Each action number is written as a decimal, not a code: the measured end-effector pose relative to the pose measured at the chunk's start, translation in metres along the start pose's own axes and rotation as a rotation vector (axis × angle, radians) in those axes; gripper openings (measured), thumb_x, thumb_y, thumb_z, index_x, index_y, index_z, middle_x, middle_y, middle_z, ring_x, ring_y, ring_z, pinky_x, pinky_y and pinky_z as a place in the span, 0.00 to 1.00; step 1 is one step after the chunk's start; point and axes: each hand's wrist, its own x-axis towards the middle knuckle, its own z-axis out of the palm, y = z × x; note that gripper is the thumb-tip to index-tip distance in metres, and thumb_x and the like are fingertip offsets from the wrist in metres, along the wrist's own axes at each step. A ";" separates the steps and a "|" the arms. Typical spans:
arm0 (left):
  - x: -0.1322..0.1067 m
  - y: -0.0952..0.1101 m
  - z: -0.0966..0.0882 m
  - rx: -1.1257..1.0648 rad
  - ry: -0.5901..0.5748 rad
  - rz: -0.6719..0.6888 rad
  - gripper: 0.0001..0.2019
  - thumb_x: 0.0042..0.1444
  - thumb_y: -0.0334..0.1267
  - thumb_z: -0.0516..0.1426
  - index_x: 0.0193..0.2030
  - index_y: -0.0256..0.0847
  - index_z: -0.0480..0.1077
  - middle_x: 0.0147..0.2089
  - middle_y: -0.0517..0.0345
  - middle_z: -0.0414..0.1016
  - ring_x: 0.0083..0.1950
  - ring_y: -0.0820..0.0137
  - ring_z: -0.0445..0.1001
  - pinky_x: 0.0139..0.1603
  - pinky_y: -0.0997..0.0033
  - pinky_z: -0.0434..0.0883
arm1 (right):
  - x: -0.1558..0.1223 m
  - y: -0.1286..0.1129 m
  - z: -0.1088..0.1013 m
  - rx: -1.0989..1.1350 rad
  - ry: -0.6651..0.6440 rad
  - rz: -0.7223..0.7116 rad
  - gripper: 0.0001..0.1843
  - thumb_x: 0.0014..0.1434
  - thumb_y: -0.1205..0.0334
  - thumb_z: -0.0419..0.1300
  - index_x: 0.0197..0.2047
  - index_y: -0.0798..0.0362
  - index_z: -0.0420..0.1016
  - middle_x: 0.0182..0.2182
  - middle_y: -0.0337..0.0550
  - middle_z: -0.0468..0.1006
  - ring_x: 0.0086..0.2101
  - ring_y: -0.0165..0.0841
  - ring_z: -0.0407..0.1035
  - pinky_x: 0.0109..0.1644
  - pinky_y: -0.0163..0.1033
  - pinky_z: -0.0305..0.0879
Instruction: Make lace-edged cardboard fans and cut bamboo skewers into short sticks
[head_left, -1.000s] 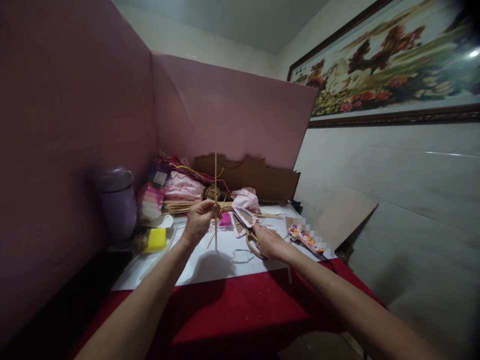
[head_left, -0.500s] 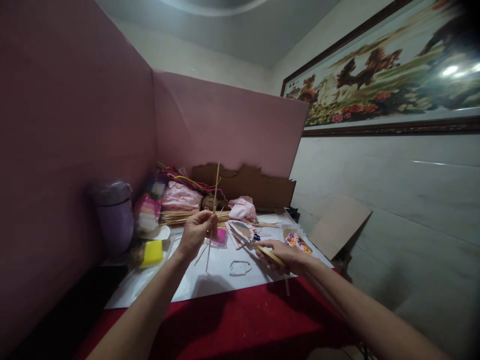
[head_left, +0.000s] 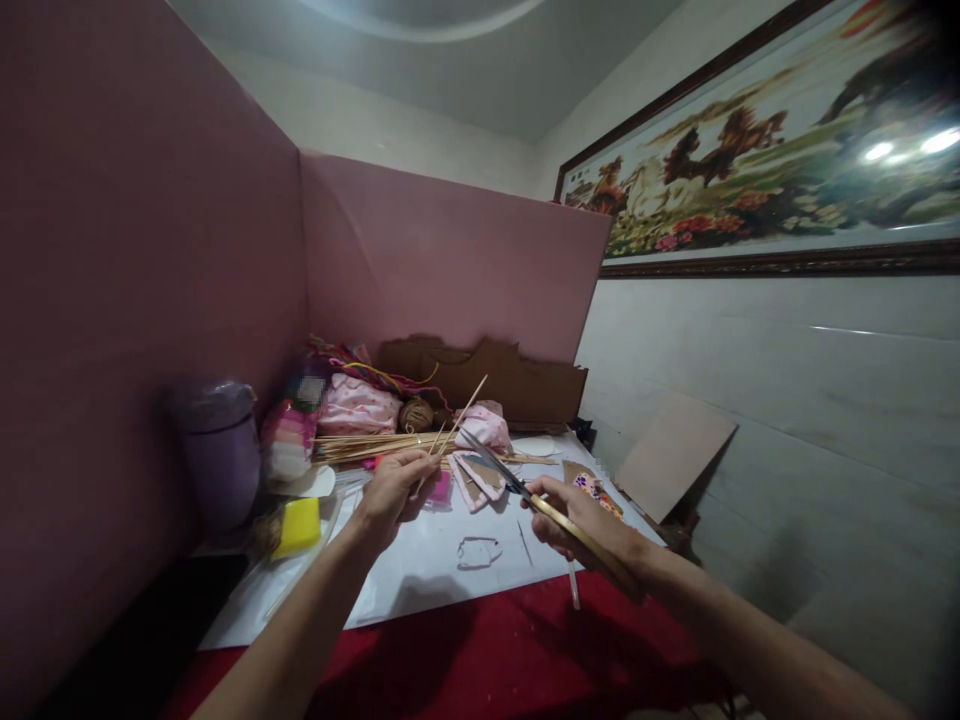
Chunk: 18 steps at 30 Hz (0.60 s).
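Note:
My left hand [head_left: 396, 492] pinches thin bamboo sticks [head_left: 470, 402] that slant up to the right, with a shorter tip beside the longer one. My right hand [head_left: 574, 520] is wrapped round a pair of scissors [head_left: 559, 518] with gold-coloured handles. The scissor blades point up and left and look close to the sticks; I cannot tell whether they touch. Below and behind the blades lie cardboard pieces with pink fabric edging [head_left: 480, 480]. On the white board [head_left: 405, 580] are a drawn outline [head_left: 478, 553] and a thin dark stick [head_left: 524, 543].
A bundle of bamboo sticks [head_left: 360, 447], a twine ball [head_left: 416, 414] and pink fabric [head_left: 360, 403] lie at the back. Leftward stand a purple container [head_left: 221, 455] and a yellow block [head_left: 300, 527]. Torn cardboard [head_left: 525, 385] leans against the pink panel [head_left: 450, 270]. Red cloth [head_left: 450, 660] covers the front.
The sticks in my left hand have tipped from near upright towards the right. My right hand has turned the scissors, raising the blades towards the sticks.

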 end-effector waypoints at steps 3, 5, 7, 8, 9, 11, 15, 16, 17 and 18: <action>0.001 -0.002 0.000 0.014 -0.005 -0.011 0.14 0.44 0.44 0.60 0.21 0.37 0.63 0.11 0.70 0.50 0.11 0.85 0.44 0.12 0.82 0.38 | 0.002 -0.014 0.009 -0.082 0.034 -0.021 0.30 0.44 0.34 0.58 0.35 0.52 0.61 0.20 0.32 0.62 0.17 0.23 0.54 0.18 0.29 0.49; 0.001 -0.003 0.000 0.027 0.001 -0.010 0.14 0.44 0.44 0.60 0.21 0.37 0.63 0.11 0.70 0.50 0.12 0.84 0.44 0.12 0.82 0.38 | 0.004 -0.020 0.013 -0.146 0.063 -0.028 0.30 0.44 0.33 0.58 0.34 0.52 0.61 0.20 0.33 0.63 0.19 0.24 0.55 0.20 0.30 0.49; 0.001 -0.003 0.000 0.036 -0.003 -0.018 0.14 0.44 0.44 0.59 0.21 0.37 0.63 0.11 0.70 0.51 0.11 0.84 0.44 0.12 0.82 0.38 | 0.007 -0.023 0.014 -0.181 0.058 -0.043 0.31 0.44 0.32 0.57 0.33 0.53 0.63 0.21 0.34 0.65 0.20 0.25 0.55 0.22 0.30 0.50; 0.000 -0.002 0.001 0.038 -0.006 -0.023 0.14 0.44 0.44 0.59 0.21 0.37 0.63 0.11 0.70 0.51 0.11 0.84 0.43 0.12 0.81 0.38 | 0.009 -0.023 0.015 -0.193 0.049 -0.053 0.32 0.43 0.31 0.56 0.34 0.53 0.63 0.21 0.35 0.65 0.21 0.25 0.56 0.22 0.30 0.50; 0.000 -0.002 0.002 0.040 -0.007 -0.028 0.14 0.43 0.44 0.60 0.20 0.37 0.62 0.11 0.70 0.52 0.11 0.85 0.43 0.12 0.81 0.38 | 0.011 -0.023 0.016 -0.201 0.047 -0.064 0.33 0.43 0.30 0.56 0.34 0.54 0.64 0.22 0.36 0.66 0.22 0.26 0.55 0.23 0.30 0.50; -0.002 0.000 0.004 0.043 0.000 -0.035 0.14 0.42 0.43 0.60 0.19 0.37 0.61 0.11 0.70 0.52 0.12 0.85 0.44 0.12 0.82 0.38 | 0.014 -0.022 0.019 -0.196 0.049 -0.082 0.34 0.42 0.30 0.57 0.35 0.54 0.64 0.23 0.37 0.66 0.23 0.26 0.56 0.24 0.31 0.50; -0.004 0.004 0.008 0.063 0.031 -0.050 0.13 0.40 0.41 0.59 0.18 0.38 0.59 0.11 0.70 0.51 0.12 0.85 0.44 0.12 0.82 0.39 | 0.020 -0.021 0.023 -0.123 0.026 -0.096 0.34 0.42 0.30 0.57 0.35 0.54 0.62 0.24 0.37 0.66 0.23 0.26 0.56 0.25 0.31 0.51; -0.004 0.005 0.008 0.075 0.030 -0.051 0.13 0.40 0.41 0.59 0.18 0.38 0.59 0.11 0.70 0.51 0.12 0.85 0.44 0.12 0.82 0.39 | 0.021 -0.022 0.024 -0.117 0.023 -0.094 0.33 0.42 0.30 0.57 0.35 0.54 0.62 0.24 0.36 0.66 0.23 0.26 0.56 0.24 0.31 0.52; -0.004 0.005 0.008 0.090 0.023 -0.051 0.13 0.41 0.42 0.59 0.18 0.38 0.59 0.11 0.70 0.51 0.11 0.85 0.44 0.12 0.82 0.39 | 0.021 -0.022 0.024 -0.115 0.023 -0.091 0.33 0.43 0.31 0.57 0.35 0.54 0.62 0.23 0.36 0.65 0.22 0.25 0.56 0.24 0.31 0.51; -0.004 0.005 0.007 0.105 0.013 -0.051 0.14 0.41 0.42 0.58 0.18 0.38 0.58 0.11 0.70 0.51 0.11 0.85 0.44 0.12 0.82 0.38 | 0.021 -0.023 0.025 -0.115 0.024 -0.086 0.32 0.43 0.32 0.58 0.35 0.54 0.62 0.23 0.35 0.65 0.22 0.25 0.55 0.24 0.30 0.51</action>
